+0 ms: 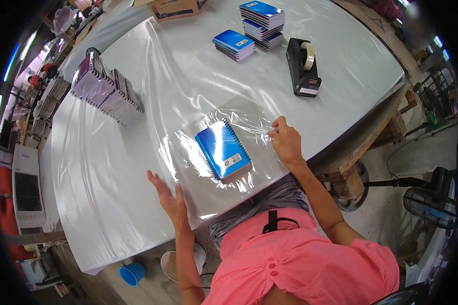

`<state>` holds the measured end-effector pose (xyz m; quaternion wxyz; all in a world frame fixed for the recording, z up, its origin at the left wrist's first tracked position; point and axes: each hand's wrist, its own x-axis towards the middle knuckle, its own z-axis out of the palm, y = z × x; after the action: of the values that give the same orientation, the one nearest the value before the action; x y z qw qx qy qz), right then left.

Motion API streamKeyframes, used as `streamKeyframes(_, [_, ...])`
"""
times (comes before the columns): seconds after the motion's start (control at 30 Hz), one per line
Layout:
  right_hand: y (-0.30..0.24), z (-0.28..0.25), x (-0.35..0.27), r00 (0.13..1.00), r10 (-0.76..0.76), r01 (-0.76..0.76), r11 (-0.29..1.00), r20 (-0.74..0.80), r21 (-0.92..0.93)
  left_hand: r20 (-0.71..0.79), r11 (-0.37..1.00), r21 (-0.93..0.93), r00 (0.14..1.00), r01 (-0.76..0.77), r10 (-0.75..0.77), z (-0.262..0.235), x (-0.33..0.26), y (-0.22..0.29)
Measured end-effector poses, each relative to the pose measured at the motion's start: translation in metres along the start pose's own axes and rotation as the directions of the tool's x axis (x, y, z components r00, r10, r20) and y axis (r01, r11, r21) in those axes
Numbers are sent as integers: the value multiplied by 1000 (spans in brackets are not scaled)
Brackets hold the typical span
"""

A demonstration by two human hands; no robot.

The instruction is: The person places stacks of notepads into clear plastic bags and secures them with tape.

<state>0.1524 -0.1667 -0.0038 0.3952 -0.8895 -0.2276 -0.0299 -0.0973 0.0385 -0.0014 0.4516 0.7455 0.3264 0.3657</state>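
Observation:
A small stack of blue spiral-bound notebooks (220,142) lies in front of me on a sheet of clear plastic film (247,113), which shines and wrinkles around it. My right hand (287,143) is beside the film's right edge, its thumb and curled fingers pinching the edge. To the left of the film's near corner, my left hand (171,201) is held with fingers spread and holds nothing. It is apart from the notebooks; whether it touches the film or table cover is hard to tell.
Beyond the notebooks stand a taller notebook stack (263,25), a lower one (233,44) and a black tape dispenser (304,71). Wrapped notebook bundles (106,89) stand at left, a cardboard box (178,7) at the far edge. A blue bucket (132,273) and a fan (430,207) flank the table.

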Motion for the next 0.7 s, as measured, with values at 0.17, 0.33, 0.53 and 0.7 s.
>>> streamKeyframes(0.17, [-8,-9,1,881,-429,370,887,-200,-277,-19,999,-17,999,-31,30,1,0,17])
streamKeyframes(0.33, [-48,-24,3,986,-163,156,980,43,124,46,997,-64,998,-33,35,27,13,18])
streamKeyframes(0.53, [-89,7,-5,921,-334,276,923,201,269,252,849,-433,945,304,-210,84,38,31])
streamKeyframes(0.7, [-93,5,-7,907,-371,308,907,199,287,236,858,-432,953,279,-191,103,33,32])
